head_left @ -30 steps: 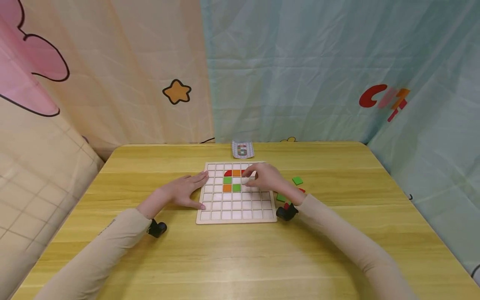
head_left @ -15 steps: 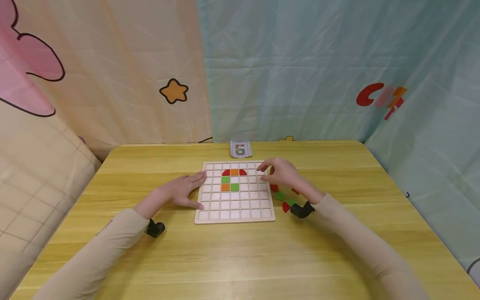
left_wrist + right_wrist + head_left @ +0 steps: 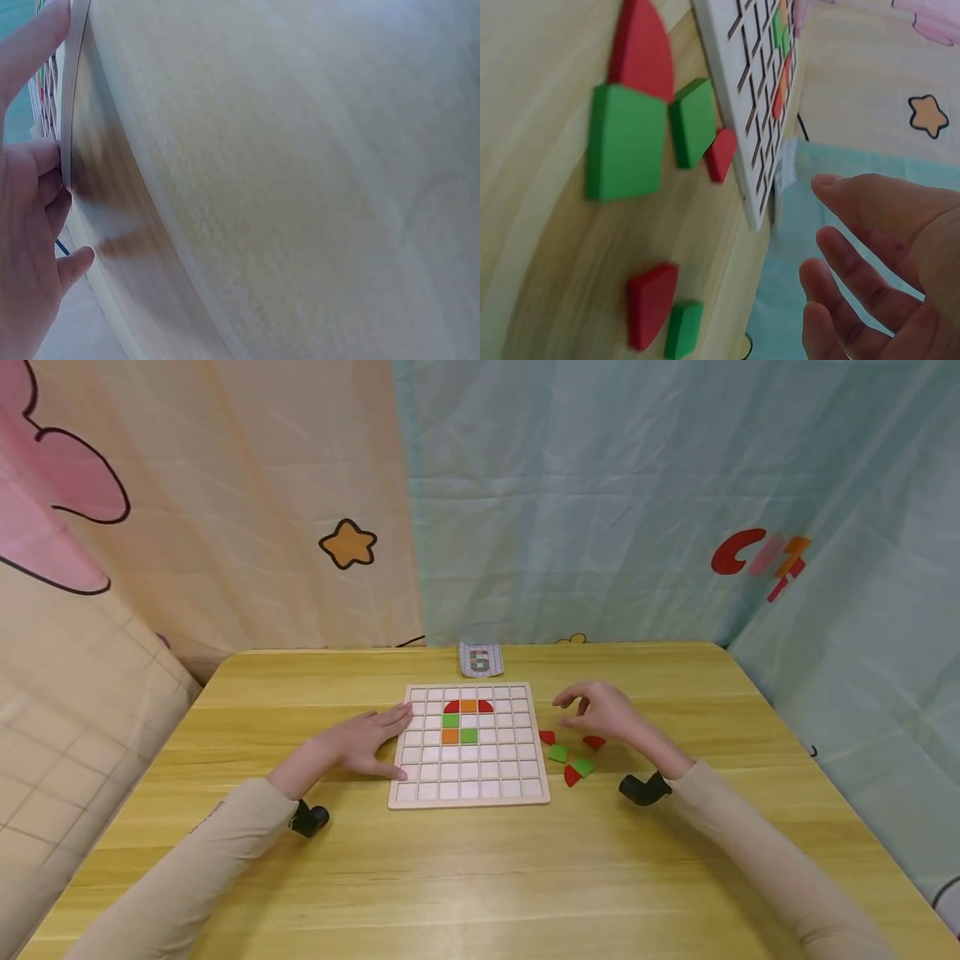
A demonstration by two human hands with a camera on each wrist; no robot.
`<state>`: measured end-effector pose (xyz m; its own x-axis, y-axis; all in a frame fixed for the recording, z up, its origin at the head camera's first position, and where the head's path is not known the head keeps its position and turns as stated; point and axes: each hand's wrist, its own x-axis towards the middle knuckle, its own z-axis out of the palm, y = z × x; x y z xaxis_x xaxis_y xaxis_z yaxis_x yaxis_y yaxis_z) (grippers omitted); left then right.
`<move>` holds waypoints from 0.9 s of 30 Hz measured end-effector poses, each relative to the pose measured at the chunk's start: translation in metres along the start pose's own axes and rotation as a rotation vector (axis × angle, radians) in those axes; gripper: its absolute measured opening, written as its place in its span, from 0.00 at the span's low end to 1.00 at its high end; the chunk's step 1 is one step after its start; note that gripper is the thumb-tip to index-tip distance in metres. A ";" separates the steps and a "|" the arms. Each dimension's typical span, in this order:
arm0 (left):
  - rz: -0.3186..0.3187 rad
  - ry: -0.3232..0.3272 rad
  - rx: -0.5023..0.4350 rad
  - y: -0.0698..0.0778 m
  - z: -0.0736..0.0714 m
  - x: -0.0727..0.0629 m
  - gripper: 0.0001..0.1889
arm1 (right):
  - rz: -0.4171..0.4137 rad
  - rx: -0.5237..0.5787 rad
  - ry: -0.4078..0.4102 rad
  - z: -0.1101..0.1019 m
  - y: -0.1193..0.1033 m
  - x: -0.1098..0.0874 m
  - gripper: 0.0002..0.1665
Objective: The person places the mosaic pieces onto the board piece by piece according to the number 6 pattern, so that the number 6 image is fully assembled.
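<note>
A white gridded wooden board (image 3: 491, 789) lies on the table. Set in its cells are a red quarter-round tile (image 3: 486, 706), another like it, an orange square tile (image 3: 468, 705), a second orange one and two green squares. My left hand (image 3: 367, 743) rests on the board's left edge, fingers spread. To the right of the board, my right hand (image 3: 600, 710) hovers with thumb and fingers apart, nothing between them. Below it lie loose red quarter-rounds (image 3: 594, 742) and green squares (image 3: 558, 753). The right wrist view shows another green tile (image 3: 684, 330), hidden by the hand in the head view.
Behind the board, near the table's far edge, a small printed card (image 3: 481, 660) shows a coloured pattern on a grid. Curtains (image 3: 570, 510) hang behind and beside the wooden table (image 3: 480, 877). Each wrist carries a black camera mount (image 3: 643, 789).
My right hand has moved right, off the board and over the loose tiles, uncovering the red tile at the top right of the pattern. The left hand stays on the board's edge.
</note>
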<state>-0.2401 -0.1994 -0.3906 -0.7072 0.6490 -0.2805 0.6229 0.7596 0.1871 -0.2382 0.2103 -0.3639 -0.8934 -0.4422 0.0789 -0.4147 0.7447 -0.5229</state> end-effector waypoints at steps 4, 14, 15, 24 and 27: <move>0.002 0.000 0.013 -0.001 0.001 0.001 0.56 | -0.001 0.025 -0.009 -0.004 0.013 -0.010 0.18; -0.005 0.000 0.003 -0.001 0.001 0.001 0.56 | 0.029 0.061 -0.049 -0.008 0.036 -0.029 0.19; -0.005 0.001 0.004 -0.001 0.001 0.001 0.56 | 0.028 0.057 -0.048 -0.007 0.038 -0.031 0.19; -0.005 0.005 0.003 0.000 0.000 -0.001 0.55 | 0.070 0.035 -0.085 -0.002 0.048 -0.039 0.20; -0.004 0.004 0.000 0.001 0.000 -0.002 0.55 | 0.069 0.037 -0.109 -0.002 0.049 -0.040 0.19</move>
<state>-0.2384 -0.1996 -0.3897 -0.7111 0.6459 -0.2776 0.6198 0.7624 0.1863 -0.2229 0.2653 -0.3913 -0.8947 -0.4439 -0.0497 -0.3447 0.7569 -0.5553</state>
